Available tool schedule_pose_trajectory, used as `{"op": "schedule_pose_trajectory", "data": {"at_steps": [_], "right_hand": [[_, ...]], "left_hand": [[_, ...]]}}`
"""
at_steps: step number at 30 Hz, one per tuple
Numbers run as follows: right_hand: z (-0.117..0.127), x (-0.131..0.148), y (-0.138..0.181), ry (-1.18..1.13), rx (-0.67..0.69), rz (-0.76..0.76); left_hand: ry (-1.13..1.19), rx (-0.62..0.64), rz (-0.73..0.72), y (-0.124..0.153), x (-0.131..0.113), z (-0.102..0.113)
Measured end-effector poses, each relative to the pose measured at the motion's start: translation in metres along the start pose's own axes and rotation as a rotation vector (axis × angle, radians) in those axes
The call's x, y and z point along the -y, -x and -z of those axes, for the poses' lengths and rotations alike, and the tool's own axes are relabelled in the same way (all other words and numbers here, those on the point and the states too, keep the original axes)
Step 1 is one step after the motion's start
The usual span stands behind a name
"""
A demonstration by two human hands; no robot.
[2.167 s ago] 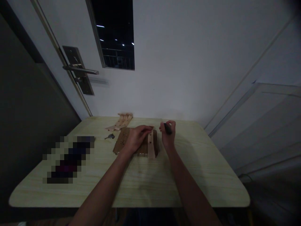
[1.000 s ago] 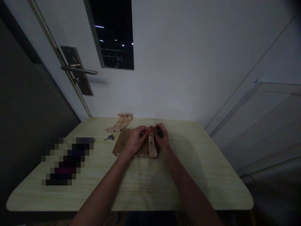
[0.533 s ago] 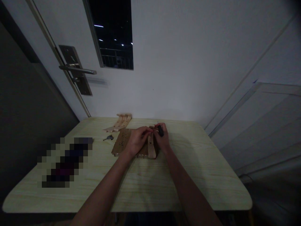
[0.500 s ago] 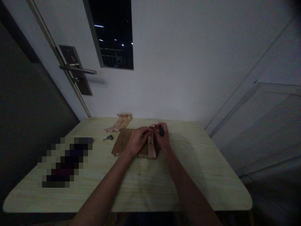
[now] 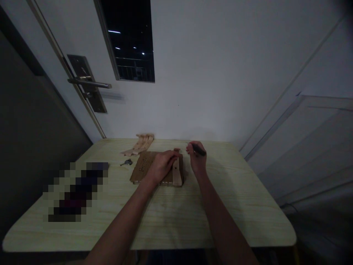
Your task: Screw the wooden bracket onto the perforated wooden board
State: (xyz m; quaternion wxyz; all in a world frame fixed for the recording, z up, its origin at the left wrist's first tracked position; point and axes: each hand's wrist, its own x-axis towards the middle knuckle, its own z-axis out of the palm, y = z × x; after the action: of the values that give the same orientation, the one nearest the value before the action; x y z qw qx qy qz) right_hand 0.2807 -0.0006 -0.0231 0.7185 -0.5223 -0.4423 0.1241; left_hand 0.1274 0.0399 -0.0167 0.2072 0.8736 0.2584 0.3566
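Strip of pale wood [image 5: 177,176] lies on the right part of the brown cardboard [image 5: 139,176], its long axis running from the cardboard's near edge away toward the door [image 5: 206,92]. The left hand [image 5: 162,165], fingers bunched narrow, rests over its far half; whether they pinch anything is hidden. The right hand [image 5: 197,160] holds a black-handled tool [image 5: 199,149] apart from the strip, its thin end pointing left and slightly away.

The strip [image 5: 177,176] looks smooth matt wood, the pad [image 5: 142,167] rough cardboard, the door handle [image 5: 95,84] glossy metal
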Motion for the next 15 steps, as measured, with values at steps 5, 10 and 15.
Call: {"op": "schedule_pose_trajectory", "data": {"at_steps": [5, 10, 15], "right_hand": [[0.006, 0.002, -0.004, 0.033, 0.040, 0.075], [0.003, 0.008, -0.004, -0.072, 0.073, 0.025], [-0.001, 0.015, 0.002, 0.034, 0.064, 0.015]], "left_hand": [[0.043, 0.000, 0.054, -0.001, -0.004, 0.001], [0.118, -0.005, 0.108, -0.002, -0.005, 0.001], [0.180, -0.020, 0.121, -0.002, -0.005, 0.000]]}}
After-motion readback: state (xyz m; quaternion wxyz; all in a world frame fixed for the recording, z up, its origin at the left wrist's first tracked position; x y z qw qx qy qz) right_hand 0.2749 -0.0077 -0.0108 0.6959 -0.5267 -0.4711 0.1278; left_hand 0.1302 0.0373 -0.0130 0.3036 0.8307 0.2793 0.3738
